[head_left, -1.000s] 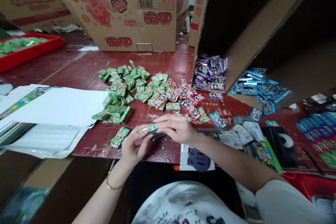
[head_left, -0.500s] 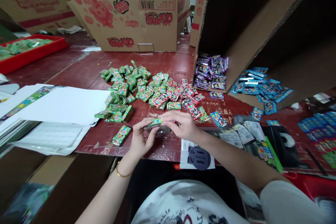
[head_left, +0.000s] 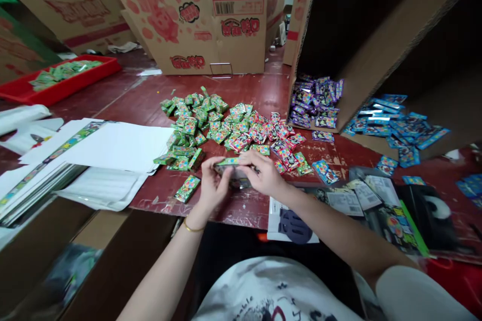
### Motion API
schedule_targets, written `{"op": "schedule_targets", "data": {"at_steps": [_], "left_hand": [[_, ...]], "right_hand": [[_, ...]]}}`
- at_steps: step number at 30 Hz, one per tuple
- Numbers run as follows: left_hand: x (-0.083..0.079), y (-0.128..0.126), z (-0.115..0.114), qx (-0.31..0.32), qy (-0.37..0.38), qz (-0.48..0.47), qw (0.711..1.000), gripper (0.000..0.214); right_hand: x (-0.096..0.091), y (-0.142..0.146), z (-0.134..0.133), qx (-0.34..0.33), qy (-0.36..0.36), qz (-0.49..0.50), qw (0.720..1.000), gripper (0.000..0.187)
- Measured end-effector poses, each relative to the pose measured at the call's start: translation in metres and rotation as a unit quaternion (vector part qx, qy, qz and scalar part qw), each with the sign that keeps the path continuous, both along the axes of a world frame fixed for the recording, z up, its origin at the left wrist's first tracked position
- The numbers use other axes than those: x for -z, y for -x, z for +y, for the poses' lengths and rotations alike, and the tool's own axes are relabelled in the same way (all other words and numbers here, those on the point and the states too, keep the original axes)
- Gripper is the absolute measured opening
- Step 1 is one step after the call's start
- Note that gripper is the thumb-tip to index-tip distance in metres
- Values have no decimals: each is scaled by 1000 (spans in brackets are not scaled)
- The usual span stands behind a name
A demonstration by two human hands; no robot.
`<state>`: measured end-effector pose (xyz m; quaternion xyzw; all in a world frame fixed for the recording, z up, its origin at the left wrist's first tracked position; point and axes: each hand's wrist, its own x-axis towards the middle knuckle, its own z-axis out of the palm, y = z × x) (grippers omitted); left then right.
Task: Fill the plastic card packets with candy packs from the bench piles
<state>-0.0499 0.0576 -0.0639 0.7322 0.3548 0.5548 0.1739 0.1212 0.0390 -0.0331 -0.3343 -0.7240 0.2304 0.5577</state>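
Just above the front of the red table, my left hand (head_left: 214, 183) is closed on the left end of a small box with a green printed edge (head_left: 230, 161). My right hand (head_left: 261, 173) pinches the other end of it. The underside is dark and blurred, partly hidden by my fingers. Beyond my hands lies a heap of small green packets (head_left: 184, 125), running into red packets (head_left: 278, 135) on its right. A single green printed packet (head_left: 187, 189) lies flat left of my left hand.
Purple packets (head_left: 314, 100) spill from an upright open carton, with blue packets (head_left: 395, 125) farther right. White sheets (head_left: 124, 140) lie left, behind an open carton (head_left: 131, 241) below the edge. A red tray (head_left: 71, 81) holds green packets. A large printed carton (head_left: 203, 20) stands behind.
The whole view has shifted, so the table's things sit farther right. My hands keep hold of the small box, its green edge now turned more level.
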Motion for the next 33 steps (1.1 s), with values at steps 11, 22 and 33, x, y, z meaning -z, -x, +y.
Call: {"op": "schedule_targets", "data": {"at_steps": [11,22,33], "left_hand": [[-42,11,1,329,459,146,812,30],[34,-27,-29,455,451,103,761,29],[41,-28,-36,421,415,132,796,26]], "right_hand": [[72,-105,-58,78,333,-147,928,22],[87,-101,-57,28,336,-108,935,7],[101,-76,-61,21,330,-9,944,38]]}}
